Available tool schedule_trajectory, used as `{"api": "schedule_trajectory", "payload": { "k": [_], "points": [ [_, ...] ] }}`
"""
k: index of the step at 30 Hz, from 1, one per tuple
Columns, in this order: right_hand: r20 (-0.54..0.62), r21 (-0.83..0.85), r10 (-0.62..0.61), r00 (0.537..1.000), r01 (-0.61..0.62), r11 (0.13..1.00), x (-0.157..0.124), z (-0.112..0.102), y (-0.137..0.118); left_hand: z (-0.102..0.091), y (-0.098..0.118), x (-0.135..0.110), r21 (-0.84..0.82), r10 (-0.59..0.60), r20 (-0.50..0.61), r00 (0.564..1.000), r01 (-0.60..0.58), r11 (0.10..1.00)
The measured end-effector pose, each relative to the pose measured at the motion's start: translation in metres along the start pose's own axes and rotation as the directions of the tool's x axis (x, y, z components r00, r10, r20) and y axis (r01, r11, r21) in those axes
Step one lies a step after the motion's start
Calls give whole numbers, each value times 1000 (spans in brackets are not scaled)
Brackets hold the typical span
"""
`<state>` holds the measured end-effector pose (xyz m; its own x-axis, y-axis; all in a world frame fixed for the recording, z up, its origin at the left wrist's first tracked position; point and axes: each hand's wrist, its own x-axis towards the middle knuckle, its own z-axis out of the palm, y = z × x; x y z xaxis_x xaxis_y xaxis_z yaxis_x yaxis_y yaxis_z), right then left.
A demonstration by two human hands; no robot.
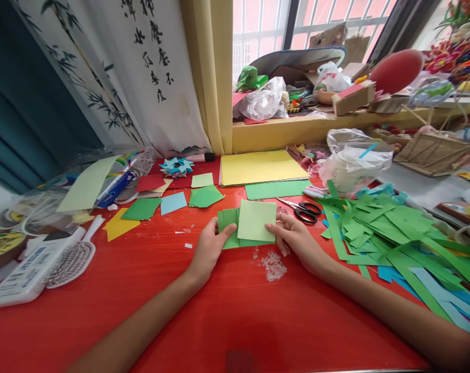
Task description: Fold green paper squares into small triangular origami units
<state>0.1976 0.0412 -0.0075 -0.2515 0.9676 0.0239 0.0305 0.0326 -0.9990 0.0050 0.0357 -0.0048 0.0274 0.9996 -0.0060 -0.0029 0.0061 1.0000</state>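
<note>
A light green paper square (256, 219) lies on top of darker green paper squares (227, 220) on the red table (227, 305). My left hand (209, 248) pinches the left edge of the darker green stack, thumb on top. My right hand (297, 235) grips the lower right edge of the light green square with thumb and fingers. Both forearms reach in from the bottom of the view.
Black-handled scissors (302, 210) lie just right of the squares. A heap of green and blue paper strips (394, 233) fills the right side. Yellow sheets (260, 167), loose coloured squares (172, 203), a blue paper star (176, 167), a white hairbrush (73, 259) and a plastic bag (351, 160) surround the work spot.
</note>
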Motion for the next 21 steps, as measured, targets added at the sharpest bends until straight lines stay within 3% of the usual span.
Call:
{"api": "schedule_trajectory", "payload": {
  "k": [5, 10, 13, 16, 21],
  "points": [
    [-104, -90, -54, 993, 45, 995, 3, -8, 3, -6, -2, 5, 10, 51, -100, 994, -50, 999],
    [-59, -161, -41, 997, 31, 986, 9, -14, 9, -15, -2, 10, 141, 129, -231, 964, -98, 985],
    [-65, -180, -32, 997, 20, 984, 10, -14, 13, -20, -2, 14, 271, 131, -212, 968, -71, 960],
    [-142, -198, -26, 990, -3, 980, 9, -13, 15, -26, -2, 20, 376, 133, -199, 971, -50, 925],
    [-170, -228, -44, 984, 4, 974, 8, -13, 16, -38, 6, 28, 536, 200, -231, 952, -47, 843]
  ]
}}
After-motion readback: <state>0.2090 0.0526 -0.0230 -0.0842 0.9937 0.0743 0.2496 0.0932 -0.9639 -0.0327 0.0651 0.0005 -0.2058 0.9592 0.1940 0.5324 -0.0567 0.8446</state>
